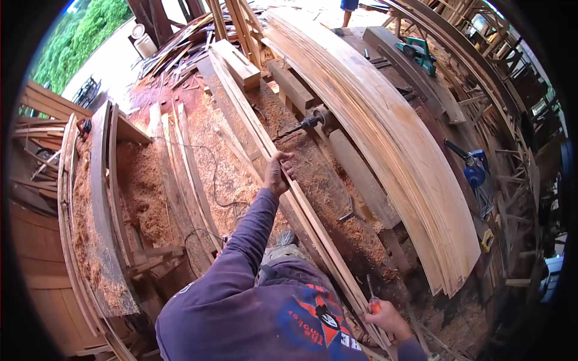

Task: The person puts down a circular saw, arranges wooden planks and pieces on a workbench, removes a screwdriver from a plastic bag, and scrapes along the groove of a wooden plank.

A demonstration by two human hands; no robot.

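A long, narrow wooden strip (319,231), grooved along its length, runs from the far end of the bench down past my right side. My left hand (279,173) is closed around the strip near its middle, thumb and fingers over its edges. Close to my body, my right hand (388,320) grips a screwdriver (374,305) by its orange-red handle, with the thin shaft pointing up and away. That hand lies against the near part of the strip; whether its fingers also hold the wood I cannot tell.
Right of the strip lies a stack of wide, curved planks (385,126). A drill (310,122) with a long bit sits beside them. A green power planer (418,54) and a blue power tool (474,168) rest further right. Wood shavings (147,204) and a cable (211,153) lie at left.
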